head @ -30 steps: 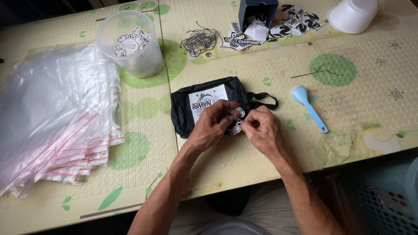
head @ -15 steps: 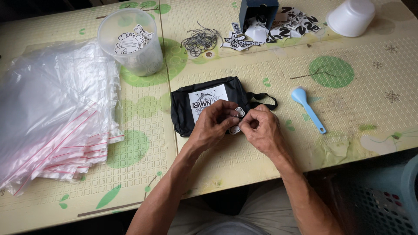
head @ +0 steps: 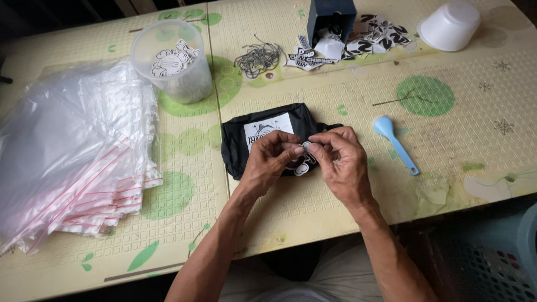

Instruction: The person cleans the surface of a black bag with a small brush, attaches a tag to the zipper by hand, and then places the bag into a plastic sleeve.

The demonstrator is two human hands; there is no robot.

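A folded black cloth item with a white printed label lies at the table's centre. Over its right end my left hand and my right hand meet, both pinching a small white cut-out tag with a dark outline. Part of the tag hangs below my fingers. The fingertips of both hands touch the tag and hide its upper part.
A stack of clear zip bags with red strips fills the left. A clear tub of tags, a bundle of strings, a blue box with loose printed tags, a white bowl and a blue spoon lie around.
Both hands stay over the black item; the fingers have shifted slightly on the small tag. Nothing else has moved.
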